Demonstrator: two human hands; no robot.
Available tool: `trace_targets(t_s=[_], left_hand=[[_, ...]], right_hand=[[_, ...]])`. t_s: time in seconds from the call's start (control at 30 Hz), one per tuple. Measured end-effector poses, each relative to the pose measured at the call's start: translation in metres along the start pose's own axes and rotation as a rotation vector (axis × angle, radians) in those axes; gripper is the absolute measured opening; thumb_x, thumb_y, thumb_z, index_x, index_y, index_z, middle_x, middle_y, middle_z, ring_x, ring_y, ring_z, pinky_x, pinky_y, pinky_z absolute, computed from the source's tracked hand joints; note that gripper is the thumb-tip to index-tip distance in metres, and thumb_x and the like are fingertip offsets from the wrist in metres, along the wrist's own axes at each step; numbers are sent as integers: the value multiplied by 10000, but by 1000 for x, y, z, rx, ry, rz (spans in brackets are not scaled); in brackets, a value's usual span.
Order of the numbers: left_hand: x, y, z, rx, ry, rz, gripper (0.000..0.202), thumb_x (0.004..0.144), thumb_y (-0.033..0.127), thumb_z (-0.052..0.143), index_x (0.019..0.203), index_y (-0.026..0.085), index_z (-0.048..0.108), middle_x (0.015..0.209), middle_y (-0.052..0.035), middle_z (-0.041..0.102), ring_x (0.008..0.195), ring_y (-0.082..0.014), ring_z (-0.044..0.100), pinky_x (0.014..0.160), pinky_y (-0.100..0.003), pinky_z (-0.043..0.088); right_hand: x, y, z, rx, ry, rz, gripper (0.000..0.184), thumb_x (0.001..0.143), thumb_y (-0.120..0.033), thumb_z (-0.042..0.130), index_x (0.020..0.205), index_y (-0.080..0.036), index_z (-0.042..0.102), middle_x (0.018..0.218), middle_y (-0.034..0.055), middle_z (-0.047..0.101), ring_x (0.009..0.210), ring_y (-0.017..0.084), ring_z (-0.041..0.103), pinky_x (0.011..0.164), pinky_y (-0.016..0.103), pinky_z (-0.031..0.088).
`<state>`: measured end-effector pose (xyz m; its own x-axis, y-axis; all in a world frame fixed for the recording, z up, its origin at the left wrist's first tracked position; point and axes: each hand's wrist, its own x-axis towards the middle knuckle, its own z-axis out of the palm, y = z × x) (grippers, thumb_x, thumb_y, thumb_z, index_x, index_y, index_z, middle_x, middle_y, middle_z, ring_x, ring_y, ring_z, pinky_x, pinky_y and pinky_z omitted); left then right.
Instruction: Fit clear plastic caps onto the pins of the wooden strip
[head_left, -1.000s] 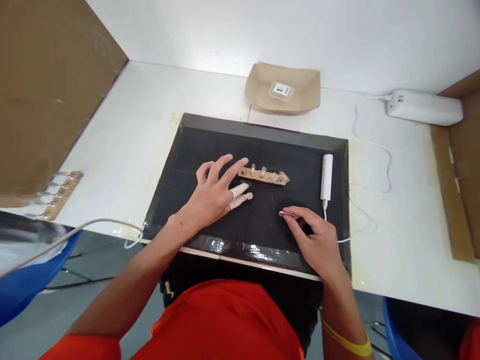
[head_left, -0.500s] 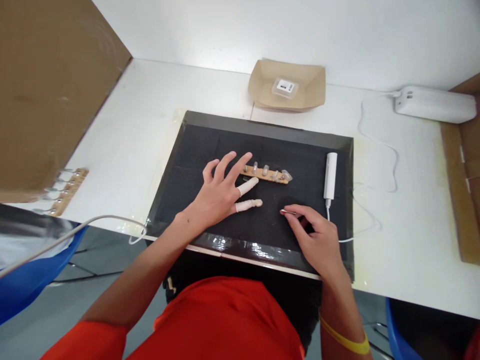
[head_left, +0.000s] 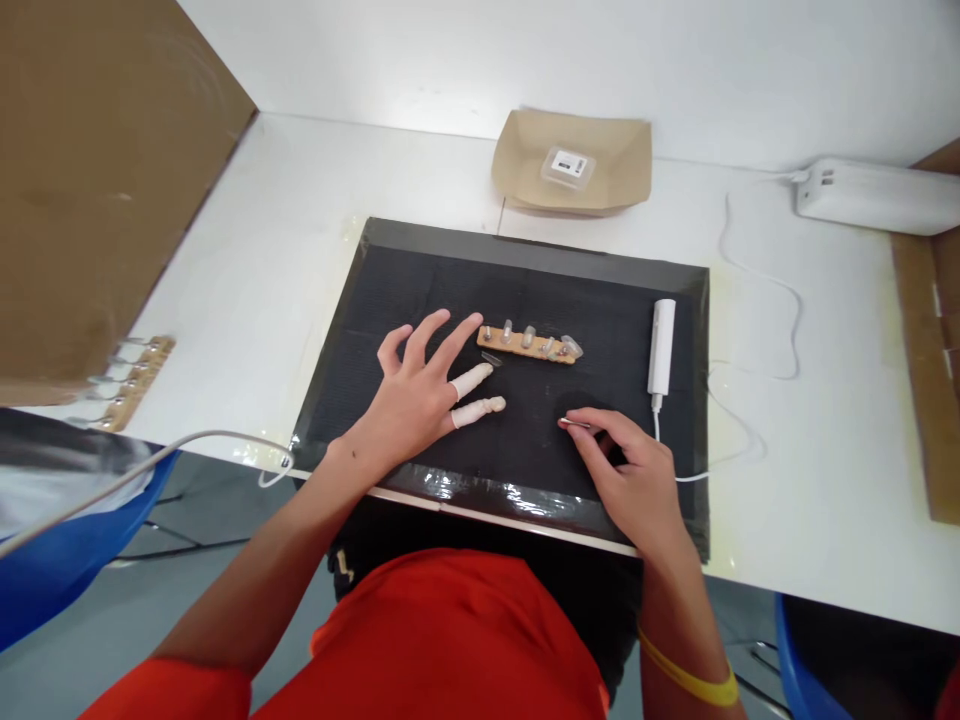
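My left hand (head_left: 420,395) is spread over the black mat (head_left: 405,300), white finger cots on its thumb and forefinger, with nothing held. Just beyond its fingertips lies a light wooden strip (head_left: 517,343) carrying several small metal pieces and clear plastic caps. A loose clear cap (head_left: 491,359) rests on the mat by the strip's left end, close to the forefinger. Between thumb and fingertips, my right hand (head_left: 630,465) pinches a small, thin metallic piece (head_left: 574,422) with a reddish end, too small to name. It is apart from the strip.
A white stick-shaped device (head_left: 661,347) with a cable lies at the mat's right. Behind the mat, a brown paper tray (head_left: 637,175) holds a clear labelled box (head_left: 568,167). Another strip with metal pieces (head_left: 139,385) sits at left. A white power block (head_left: 874,195) stands far right.
My left hand has drawn back leftward from the wooden strip, uncovering its left end and the loose cap. The right hand keeps its pinch in nearly the same place.
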<state>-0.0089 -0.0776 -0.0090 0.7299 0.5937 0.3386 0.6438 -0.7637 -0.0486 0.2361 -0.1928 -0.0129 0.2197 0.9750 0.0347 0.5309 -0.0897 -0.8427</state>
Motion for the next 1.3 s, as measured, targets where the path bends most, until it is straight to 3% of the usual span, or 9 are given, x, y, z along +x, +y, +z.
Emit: trace_targets(t_s=[0.2, 0.37, 0.63, 1.07, 1.3], left_hand=[[-3, 5, -3, -41, -16, -49, 401, 1012, 569, 638, 1174, 230, 779, 1560, -172, 579, 1409, -442, 493, 1087, -608, 347], [10, 6, 3, -47, -53, -15, 493, 996, 593, 644, 1362, 269, 709, 1641, -205, 473, 1453, -480, 446, 1102, -642, 320], [18, 3, 8, -42, -100, 19, 519, 1014, 520, 651, 1471, 277, 623, 1685, -206, 405, 1486, -494, 412, 1126, -660, 314], [13, 6, 3, -65, -92, -14, 442, 987, 511, 697, 1351, 260, 711, 1671, -203, 429, 1479, -494, 423, 1124, -675, 316], [-4, 3, -8, -19, 4, -29, 327, 1001, 520, 681, 1157, 247, 772, 1566, -167, 573, 1409, -431, 484, 1075, -609, 358]], right_hand=[[0, -1, 0, 6, 8, -8, 166, 983, -334, 655, 1025, -242, 787, 876, 21, 790, 588, 119, 600, 612, 282, 532], [-1, 0, 1, 1, 9, -9, 176, 990, -339, 641, 1025, -244, 785, 885, 27, 792, 601, 125, 612, 604, 286, 531], [-2, 2, 3, -25, 5, -53, 148, 992, -289, 645, 1041, -251, 779, 885, 13, 780, 624, 120, 601, 614, 276, 526], [-3, 3, 4, -35, 2, -81, 141, 998, -275, 639, 1042, -254, 771, 890, 19, 779, 679, 137, 638, 612, 279, 525], [-3, 4, 3, -41, 5, -108, 120, 990, -252, 661, 1041, -251, 770, 860, 6, 764, 662, 130, 626, 607, 273, 512]])
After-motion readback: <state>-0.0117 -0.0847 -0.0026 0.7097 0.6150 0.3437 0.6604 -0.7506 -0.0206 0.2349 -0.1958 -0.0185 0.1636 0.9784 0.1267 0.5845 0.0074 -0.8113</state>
